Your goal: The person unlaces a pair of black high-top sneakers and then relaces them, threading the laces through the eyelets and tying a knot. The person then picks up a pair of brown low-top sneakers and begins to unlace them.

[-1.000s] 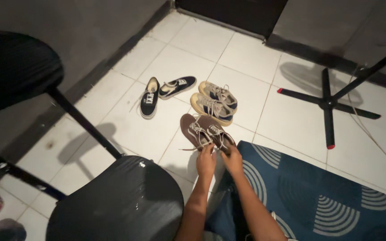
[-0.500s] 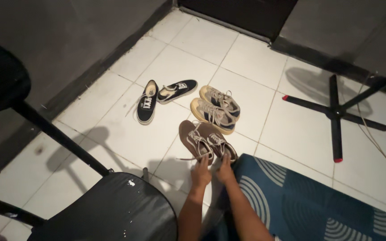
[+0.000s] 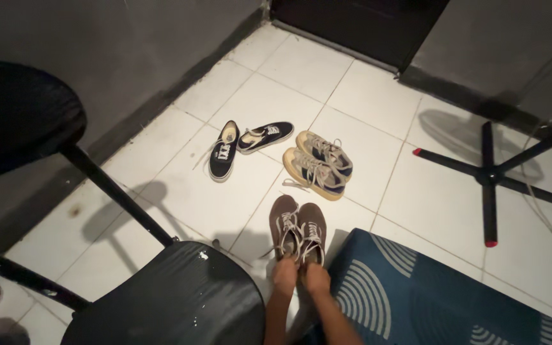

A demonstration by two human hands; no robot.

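Observation:
A pair of brown lace-up shoes (image 3: 296,227) stands side by side on the white tiled floor (image 3: 410,191), toes pointing away from me. My left hand (image 3: 283,275) grips the heel of the left shoe and my right hand (image 3: 316,278) grips the heel of the right one. Both hands are closed around the heels, and white laces trail off the left shoe. Farther away lie a tan and grey pair of sneakers (image 3: 319,165) and a black pair with white laces (image 3: 245,145).
A black round stool seat (image 3: 174,300) with dark legs is at my lower left. A blue patterned mat (image 3: 429,297) lies to the right. A black cross-shaped stand base with red tips (image 3: 490,176) sits at the right. Dark walls and a doorway close the far side.
The view has shifted, so the shoes appear lower and more centred. The brown pair now stands straighter, side by side, with my hands at the heels.

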